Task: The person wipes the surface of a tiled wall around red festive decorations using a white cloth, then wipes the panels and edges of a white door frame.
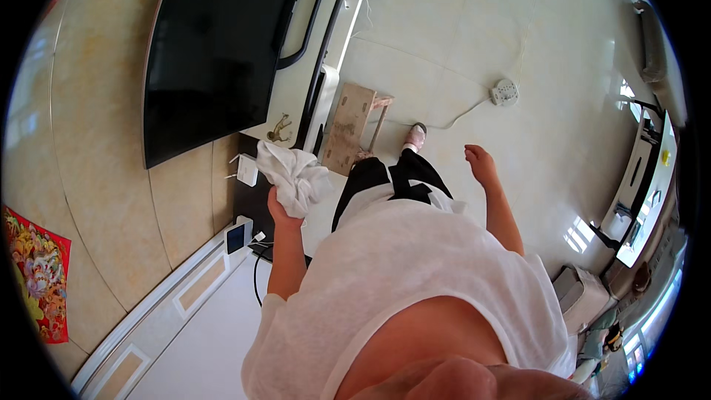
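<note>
My left hand [283,212] grips a crumpled white cloth [297,180] from below. The cloth is raised beside the TV stand's near end, close to a small gold-coloured figurine [280,129] on its top. A large black television [216,50] stands on the same surface, its lower corner near the cloth. My right hand [482,164] hangs out to the right over the tiled floor, fingers loosely curled together, with nothing visible in it. It touches nothing.
A small wooden stool [349,125] stands by my feet. A white power strip [504,93] and its cord lie on the floor. A white router [248,170] and a device with a dark screen [238,236] sit along the wall. A glossy-topped table [647,200] stands at right.
</note>
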The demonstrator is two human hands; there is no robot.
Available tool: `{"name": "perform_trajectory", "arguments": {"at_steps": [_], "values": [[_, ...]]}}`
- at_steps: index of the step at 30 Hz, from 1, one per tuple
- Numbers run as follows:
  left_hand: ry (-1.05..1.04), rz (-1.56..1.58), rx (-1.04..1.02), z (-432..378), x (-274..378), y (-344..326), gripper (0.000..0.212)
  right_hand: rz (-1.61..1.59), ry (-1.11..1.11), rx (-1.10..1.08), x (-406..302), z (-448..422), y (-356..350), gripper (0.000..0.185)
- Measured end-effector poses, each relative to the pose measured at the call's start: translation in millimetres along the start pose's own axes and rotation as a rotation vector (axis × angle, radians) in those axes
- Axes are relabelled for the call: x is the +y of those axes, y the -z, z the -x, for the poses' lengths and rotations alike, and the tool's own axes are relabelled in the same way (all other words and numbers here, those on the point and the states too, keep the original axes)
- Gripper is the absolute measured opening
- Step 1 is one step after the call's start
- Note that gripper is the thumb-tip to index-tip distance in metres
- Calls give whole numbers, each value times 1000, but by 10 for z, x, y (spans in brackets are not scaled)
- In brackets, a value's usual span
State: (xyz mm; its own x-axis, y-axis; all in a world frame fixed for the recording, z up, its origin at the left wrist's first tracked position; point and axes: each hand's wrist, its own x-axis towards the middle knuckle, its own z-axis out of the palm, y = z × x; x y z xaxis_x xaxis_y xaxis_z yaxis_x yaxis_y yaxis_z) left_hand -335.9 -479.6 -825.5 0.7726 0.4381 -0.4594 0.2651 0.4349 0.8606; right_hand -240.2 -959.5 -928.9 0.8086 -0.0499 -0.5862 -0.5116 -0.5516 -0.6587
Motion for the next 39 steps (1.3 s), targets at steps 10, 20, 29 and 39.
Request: {"name": "perform_trajectory", "arguments": {"at_steps": [10,20,29,39], "values": [[151,144,98,76,79,752,30,-184,-10,-367,-442,-513,-1521,37],[391,-30,375,566,671,1076,34,-435,-360,-368,-396,-921,-2587,94],[399,-550,585,1391,359,1439,32,-851,-420,-274,-588,-1453,-3453,97],[401,-456,558,933,184,557,31,-901,-628,-255,-388,-1955,-3642,64]]}}
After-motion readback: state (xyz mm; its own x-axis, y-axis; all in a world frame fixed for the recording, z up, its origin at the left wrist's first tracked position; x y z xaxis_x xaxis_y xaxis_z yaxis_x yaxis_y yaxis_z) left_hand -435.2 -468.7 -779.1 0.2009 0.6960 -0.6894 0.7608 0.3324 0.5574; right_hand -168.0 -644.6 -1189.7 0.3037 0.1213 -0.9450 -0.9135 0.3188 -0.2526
